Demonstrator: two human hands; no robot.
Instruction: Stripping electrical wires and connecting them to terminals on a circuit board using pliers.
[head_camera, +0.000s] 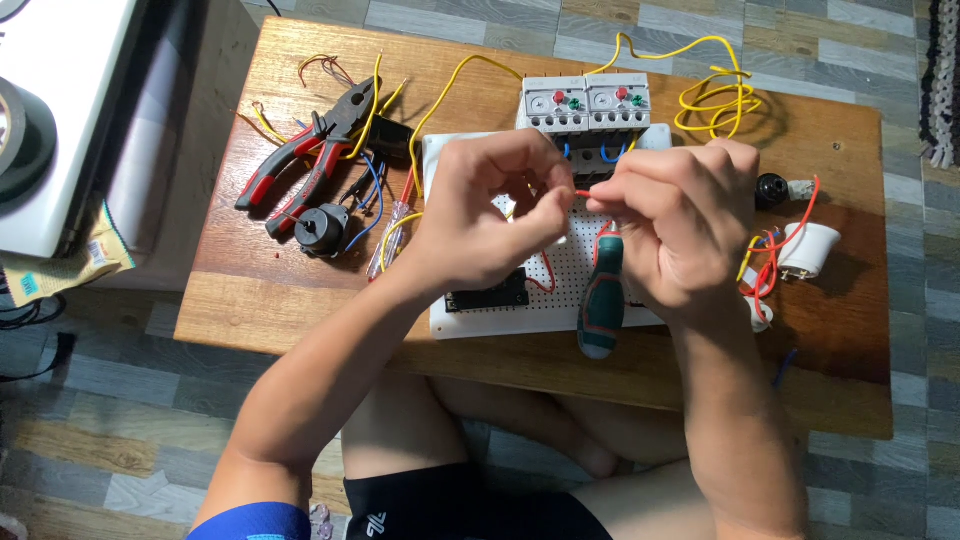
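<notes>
Over the pegboard | left hand and right hand fingers pinched together on red wire | thin, light, bendy, likely slippery; grip near the end

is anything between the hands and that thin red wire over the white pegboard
Nothing visible does. The left hand and right hand both already pinch the thin red wire between their fingertips, above the white perforated board. The green-handled screwdriver lies on the board beneath the right hand, clear of the wire.
</notes>
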